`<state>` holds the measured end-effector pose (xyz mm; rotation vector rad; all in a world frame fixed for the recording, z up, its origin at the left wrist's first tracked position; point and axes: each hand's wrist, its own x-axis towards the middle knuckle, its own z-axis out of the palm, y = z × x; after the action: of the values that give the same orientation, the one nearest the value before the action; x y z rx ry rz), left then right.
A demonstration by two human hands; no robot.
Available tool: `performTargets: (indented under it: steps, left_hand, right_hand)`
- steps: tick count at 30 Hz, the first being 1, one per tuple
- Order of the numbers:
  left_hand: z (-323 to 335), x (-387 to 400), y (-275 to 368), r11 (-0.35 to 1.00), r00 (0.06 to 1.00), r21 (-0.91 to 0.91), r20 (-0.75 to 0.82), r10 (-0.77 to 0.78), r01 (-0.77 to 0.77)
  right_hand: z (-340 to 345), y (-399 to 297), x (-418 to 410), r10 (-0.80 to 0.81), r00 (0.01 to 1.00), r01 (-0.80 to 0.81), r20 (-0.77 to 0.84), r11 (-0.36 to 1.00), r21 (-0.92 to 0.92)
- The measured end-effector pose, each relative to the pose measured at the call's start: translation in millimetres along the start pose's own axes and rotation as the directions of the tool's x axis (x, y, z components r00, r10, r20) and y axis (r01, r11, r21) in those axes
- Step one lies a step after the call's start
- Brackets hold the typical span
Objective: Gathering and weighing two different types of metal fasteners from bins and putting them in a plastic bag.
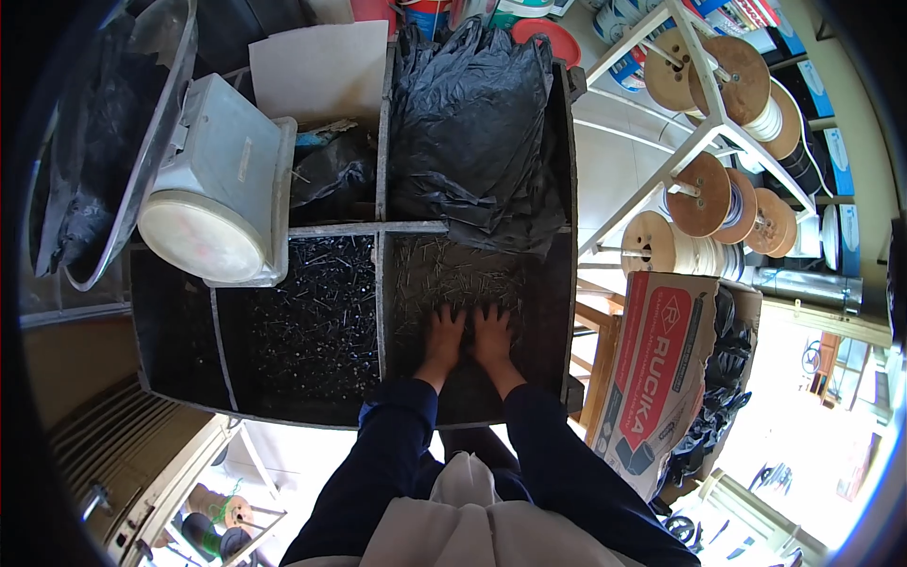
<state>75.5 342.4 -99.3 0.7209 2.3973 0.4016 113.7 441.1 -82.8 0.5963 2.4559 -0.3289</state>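
Observation:
Both my hands reach down into the front right compartment of a dark wooden bin. Loose nails [443,266] lie strewn over the compartment's far part, just beyond my fingertips. My left hand [445,339] is palm down with its fingers spread and pointing away from me. Close beside it, my right hand [492,334] takes the same pose. Neither hand shows anything in its grasp; what lies beneath the palms is hidden. To the left, past a divider [381,305], another compartment holds many shiny nails [319,312].
Black plastic bags [475,135] fill the far right compartment and overhang its divider. A weighing scale [212,184] stands on the bin's left. At right are a white metal rack [655,181] with cable spools [698,193] and a cardboard box [655,383] holding black plastic.

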Motion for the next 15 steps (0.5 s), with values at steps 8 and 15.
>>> performTargets:
  steps: [8, 15]
  left_hand:
    - [13.5, -1.1, 4.4, 0.996, 0.992, 0.088, -0.125, -0.012, 0.023]
    - [14.9, 0.8, 1.4, 0.998, 0.995, -0.011, -0.075, -0.061, 0.061]
  right_hand:
    - [0.0, 1.5, 4.3, -0.052, 0.998, 0.05, -0.038, 0.998, -0.042]
    - [4.7, -1.4, 3.2, -0.057, 0.998, 0.056, -0.021, 0.997, -0.055]
